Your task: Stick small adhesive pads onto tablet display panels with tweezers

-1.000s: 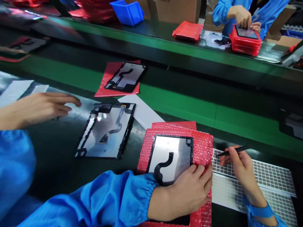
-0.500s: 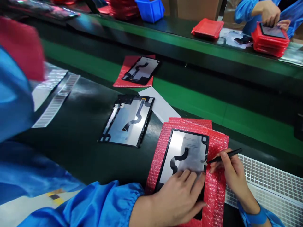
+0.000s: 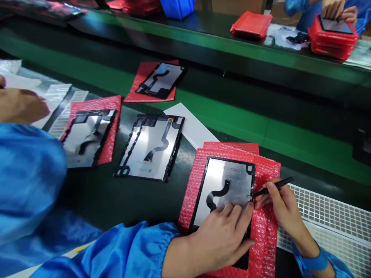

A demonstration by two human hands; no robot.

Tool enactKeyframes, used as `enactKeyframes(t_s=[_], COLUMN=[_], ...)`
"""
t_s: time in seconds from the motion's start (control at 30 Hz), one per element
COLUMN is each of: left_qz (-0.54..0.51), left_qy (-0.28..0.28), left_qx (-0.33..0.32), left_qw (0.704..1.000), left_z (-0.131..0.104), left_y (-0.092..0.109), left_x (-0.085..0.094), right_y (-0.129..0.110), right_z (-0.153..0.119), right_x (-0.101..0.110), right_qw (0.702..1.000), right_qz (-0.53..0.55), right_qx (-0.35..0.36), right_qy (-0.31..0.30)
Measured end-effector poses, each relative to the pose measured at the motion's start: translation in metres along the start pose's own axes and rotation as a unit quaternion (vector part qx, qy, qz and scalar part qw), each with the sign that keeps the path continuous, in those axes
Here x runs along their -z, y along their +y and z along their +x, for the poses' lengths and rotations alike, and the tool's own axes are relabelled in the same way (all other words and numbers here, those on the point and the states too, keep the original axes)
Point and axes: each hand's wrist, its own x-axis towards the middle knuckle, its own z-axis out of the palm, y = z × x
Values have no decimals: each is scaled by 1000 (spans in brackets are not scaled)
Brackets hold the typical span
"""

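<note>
My left hand (image 3: 216, 241) lies with fingers stretched out over the lower part of a tablet screen panel (image 3: 199, 200), holding nothing. The panel, silvery with a black frame and a curved black ribbon cable (image 3: 211, 197), rests on red bubble-wrap bags (image 3: 191, 181). In my right hand (image 3: 279, 202) is a pair of black tweezers (image 3: 275, 186), gripped like a pen. Their tip meets a small pale tab (image 3: 249, 197) at the panel's right edge, close to my left fingertips. The panel's lower left is hidden under my left hand.
Another panel (image 3: 150, 148) lies left of mine on the dark bench. Further left, a co-worker's blue sleeve (image 3: 29, 170) is beside a panel on red wrap (image 3: 111, 135). One more panel (image 3: 162, 79) sits on the green belt (image 3: 240, 127). Sticker sheets (image 3: 327, 212) lie at right.
At left, the co-worker's arm has shifted and a panel on red wrap now shows there. The view has moved slightly. My hands keep nearly the same place on the panel.
</note>
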Motion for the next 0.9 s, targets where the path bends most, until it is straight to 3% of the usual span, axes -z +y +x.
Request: enactKeyframes(t_s=[0.27, 0.4, 0.6, 0.73, 0.83, 0.9], left_qz=[-11, -29, -65, -50, -1, 31], left_qy=[-9, -8, 54, 86, 105, 86], left_qx=[15, 23, 25, 20, -25, -117], left_qw=[1000, 999, 996, 995, 994, 989], left_z=[5, 5, 0, 4, 11, 16], left_y=[1, -2, -10, -13, -4, 7], left_x=[1, 1, -5, 0, 10, 13], right_y=[1, -5, -28, -17, 4, 15], right_z=[0, 2, -30, -64, -74, -73], right_x=[-2, 1, 40, 63, 68, 66], right_qw=[1000, 999, 985, 977, 981, 984], right_qz=[-10, 2, -23, -87, -98, -107], right_qx=[-11, 8, 101, 101, 73, 55], right_qy=[-5, 44, 137, 164, 151, 133])
